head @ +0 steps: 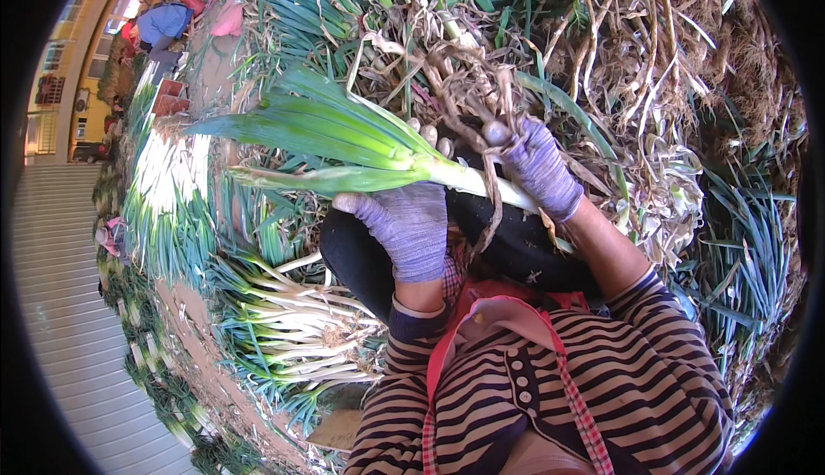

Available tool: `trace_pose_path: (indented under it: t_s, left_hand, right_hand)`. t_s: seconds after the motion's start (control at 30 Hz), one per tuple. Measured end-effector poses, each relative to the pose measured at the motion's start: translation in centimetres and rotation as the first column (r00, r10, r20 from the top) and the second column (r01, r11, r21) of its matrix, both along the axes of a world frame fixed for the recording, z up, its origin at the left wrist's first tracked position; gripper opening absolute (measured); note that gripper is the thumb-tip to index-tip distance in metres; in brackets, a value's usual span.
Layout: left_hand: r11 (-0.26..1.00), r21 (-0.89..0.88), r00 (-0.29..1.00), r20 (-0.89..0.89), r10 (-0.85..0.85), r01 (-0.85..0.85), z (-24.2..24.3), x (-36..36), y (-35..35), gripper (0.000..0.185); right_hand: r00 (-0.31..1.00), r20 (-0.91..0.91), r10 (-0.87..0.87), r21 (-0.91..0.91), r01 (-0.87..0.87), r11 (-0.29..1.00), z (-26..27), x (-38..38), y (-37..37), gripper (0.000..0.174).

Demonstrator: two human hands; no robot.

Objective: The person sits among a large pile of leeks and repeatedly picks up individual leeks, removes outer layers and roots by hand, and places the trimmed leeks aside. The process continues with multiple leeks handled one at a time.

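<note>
A long green onion (480, 181) lies slantwise across my lap, its green leaves fanned to the left and its white shank running down to the right. My left hand (412, 227), in a grey-purple knit glove, grips it from below around the leaf base, with fingertips showing on the far side. Brown withered leaves (454, 111) are pinched in my gloved right hand (541, 165), which is beside the white shank. Some of these dry strands hang over the shank. The onion's root end is hidden behind my right wrist.
Peeled green onions (303, 327) lie in a pile at left, near a larger row of white-stemmed onions (171, 172). Untrimmed onions with dry leaves and roots (644, 43) heap at upper right. Loose husks (667, 194) lie right of me. A person in blue (164, 23) bends over farther off.
</note>
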State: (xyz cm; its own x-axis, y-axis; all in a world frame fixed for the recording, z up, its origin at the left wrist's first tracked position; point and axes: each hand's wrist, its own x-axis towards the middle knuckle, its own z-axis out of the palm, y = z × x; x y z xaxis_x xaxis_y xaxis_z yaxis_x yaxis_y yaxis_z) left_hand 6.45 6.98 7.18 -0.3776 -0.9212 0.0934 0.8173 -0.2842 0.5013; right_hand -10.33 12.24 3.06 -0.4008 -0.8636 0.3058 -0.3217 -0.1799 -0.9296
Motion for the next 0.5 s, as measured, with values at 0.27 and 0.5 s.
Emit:
trace_pose_path:
  t_s: [0.27, 0.5]
  left_hand:
    - [0.941, -0.192, 0.812, 0.476, 0.337, -0.278, 2.1, -2.6, 0.8, 0.066]
    - [0.922, -0.126, 0.783, 0.495, 0.377, -0.365, 2.3, -2.9, 1.9, 0.056]
  right_hand:
    - [0.972, -0.083, 0.222, -0.119, -0.231, 0.966, 4.1, 0.5, -0.3, 0.035]
    - [0.948, -0.316, 0.044, -0.067, -0.068, 0.995, 4.7, 2.2, -1.0, 0.025]
